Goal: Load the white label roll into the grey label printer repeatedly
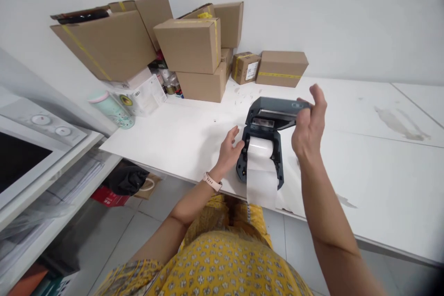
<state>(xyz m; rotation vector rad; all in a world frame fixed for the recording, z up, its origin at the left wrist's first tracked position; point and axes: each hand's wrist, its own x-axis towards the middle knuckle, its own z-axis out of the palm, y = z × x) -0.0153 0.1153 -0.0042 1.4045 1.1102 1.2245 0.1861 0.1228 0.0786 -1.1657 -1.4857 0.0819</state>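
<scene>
A dark label printer (280, 166) stands on the white table with its lid (274, 105) raised. Inside it lies a white paper roll (261, 147), and a strip of paper (262, 189) runs from it toward me, past the table's front edge. My right hand (310, 127) grips the lid's right side, thumb and fingers on its edge. At the printer's left wall is my left hand (230, 151), fingers apart, the fingertips touching or very near the casing. A light pink band circles my left wrist.
Cardboard boxes (189, 46) are stacked at the back left, and a smaller box (282, 67) sits by the wall. A mint green tumbler (113, 110) leans near a white box. On the far left is a microwave (41, 134) above a shelf with papers.
</scene>
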